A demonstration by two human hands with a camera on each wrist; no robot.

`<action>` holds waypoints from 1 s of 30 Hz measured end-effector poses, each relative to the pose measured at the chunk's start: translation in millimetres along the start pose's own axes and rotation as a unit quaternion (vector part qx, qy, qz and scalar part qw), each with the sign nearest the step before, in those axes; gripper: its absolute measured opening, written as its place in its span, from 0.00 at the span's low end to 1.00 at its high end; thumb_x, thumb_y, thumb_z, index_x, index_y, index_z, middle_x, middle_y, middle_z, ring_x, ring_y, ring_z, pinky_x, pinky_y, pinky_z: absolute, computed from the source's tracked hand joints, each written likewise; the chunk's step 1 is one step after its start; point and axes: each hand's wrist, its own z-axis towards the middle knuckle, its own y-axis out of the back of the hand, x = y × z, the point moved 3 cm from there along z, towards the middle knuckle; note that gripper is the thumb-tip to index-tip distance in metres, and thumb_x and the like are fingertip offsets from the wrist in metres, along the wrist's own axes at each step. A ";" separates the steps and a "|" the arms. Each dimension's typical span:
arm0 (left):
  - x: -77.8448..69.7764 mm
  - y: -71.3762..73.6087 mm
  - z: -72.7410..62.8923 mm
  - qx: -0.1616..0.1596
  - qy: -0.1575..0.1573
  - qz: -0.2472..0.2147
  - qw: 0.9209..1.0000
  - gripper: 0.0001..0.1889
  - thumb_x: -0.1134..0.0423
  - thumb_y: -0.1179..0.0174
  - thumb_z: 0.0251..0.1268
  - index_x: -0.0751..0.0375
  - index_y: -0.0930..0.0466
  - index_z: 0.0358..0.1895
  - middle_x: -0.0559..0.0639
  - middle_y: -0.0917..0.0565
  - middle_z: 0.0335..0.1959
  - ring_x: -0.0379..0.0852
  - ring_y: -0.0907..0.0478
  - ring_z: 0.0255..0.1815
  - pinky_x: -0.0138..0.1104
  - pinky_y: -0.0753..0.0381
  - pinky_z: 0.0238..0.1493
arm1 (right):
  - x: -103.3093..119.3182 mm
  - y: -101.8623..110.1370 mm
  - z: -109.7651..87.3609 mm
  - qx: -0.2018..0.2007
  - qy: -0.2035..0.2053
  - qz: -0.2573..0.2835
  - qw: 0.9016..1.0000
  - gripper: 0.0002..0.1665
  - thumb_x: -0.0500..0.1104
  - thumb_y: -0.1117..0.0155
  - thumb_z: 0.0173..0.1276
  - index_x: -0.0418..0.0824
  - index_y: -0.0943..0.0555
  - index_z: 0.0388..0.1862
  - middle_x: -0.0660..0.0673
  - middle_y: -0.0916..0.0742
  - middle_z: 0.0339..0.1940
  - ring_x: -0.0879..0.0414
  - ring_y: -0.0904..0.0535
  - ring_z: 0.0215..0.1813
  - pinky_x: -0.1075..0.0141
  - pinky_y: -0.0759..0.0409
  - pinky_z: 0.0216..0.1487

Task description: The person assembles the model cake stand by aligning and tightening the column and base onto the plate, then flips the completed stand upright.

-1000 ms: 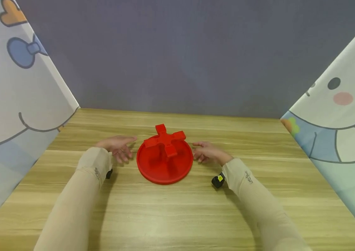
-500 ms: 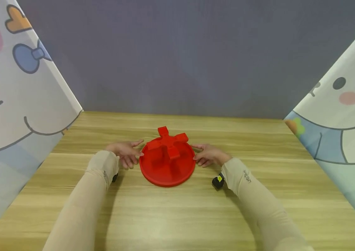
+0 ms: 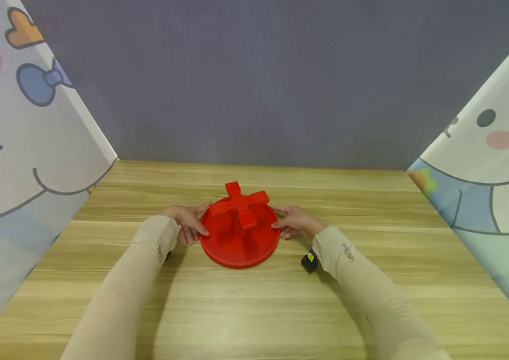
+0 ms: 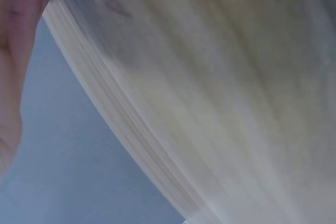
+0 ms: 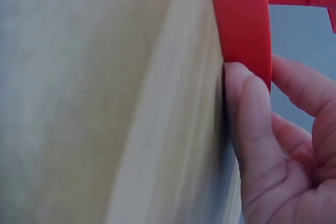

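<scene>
A round red dish [image 3: 231, 252] with a raised lip lies on the wooden table, and a red cross-shaped piece [image 3: 238, 202] with several block-ended arms stands raised over its middle. On the dish's left side my left hand [image 3: 187, 225] grips the edge, thumb over the lip and fingers outside it. My right hand [image 3: 297, 221] pinches the opposite edge. Close up in the right wrist view, fingertips press against the underside of the red rim [image 5: 244, 24], by the table surface, with another digit on the upper side. The left wrist view catches only part of the left hand [image 4: 16, 40].
The wooden table [image 3: 236, 310] runs back to a dark grey panel [image 3: 254, 85]. Cartoon-printed cloth walls stand on the left [image 3: 51, 145] and the right [image 3: 497, 175]. A small black wrist device [image 3: 310, 261] sits below the right wrist.
The left hand has moved right to the dish and now grips its edge. The right hand has closed onto the right edge. The dish has hardly moved on the table.
</scene>
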 end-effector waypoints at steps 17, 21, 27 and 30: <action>-7.1 -10.2 8.1 -0.073 0.012 0.070 0.995 0.51 0.75 0.48 0.57 0.48 0.72 0.77 0.58 0.23 0.18 0.45 0.25 0.13 0.30 0.26 0.15 | 6.1 -4.4 6.3 -0.004 0.015 -0.069 0.997 0.47 0.27 0.45 0.58 0.48 0.43 0.76 0.45 0.24 0.12 0.60 0.27 0.11 0.71 0.23 0.15; -8.3 -11.6 10.0 -0.090 -0.001 0.050 0.995 0.54 0.76 0.49 0.57 0.46 0.81 0.75 0.57 0.23 0.18 0.44 0.25 0.14 0.30 0.26 0.16 | 6.5 -3.6 6.2 -0.023 0.024 -0.113 0.993 0.46 0.27 0.44 0.59 0.46 0.43 0.76 0.44 0.23 0.10 0.60 0.28 0.10 0.71 0.24 0.14; -10.2 -9.2 13.6 -0.094 -0.030 0.020 0.995 0.48 0.80 0.52 0.57 0.56 0.70 0.77 0.58 0.19 0.22 0.44 0.23 0.13 0.32 0.21 0.17 | 7.5 -2.4 7.3 -0.032 0.039 -0.139 0.989 0.45 0.28 0.44 0.58 0.44 0.42 0.76 0.45 0.22 0.12 0.59 0.26 0.11 0.68 0.21 0.17; -9.9 -6.7 14.5 -0.097 -0.042 -0.007 0.994 0.46 0.82 0.54 0.56 0.58 0.65 0.77 0.58 0.19 0.21 0.44 0.23 0.12 0.32 0.20 0.16 | 8.8 -1.2 7.2 -0.039 0.053 -0.132 0.989 0.45 0.28 0.44 0.56 0.42 0.40 0.75 0.46 0.21 0.14 0.58 0.25 0.14 0.66 0.19 0.20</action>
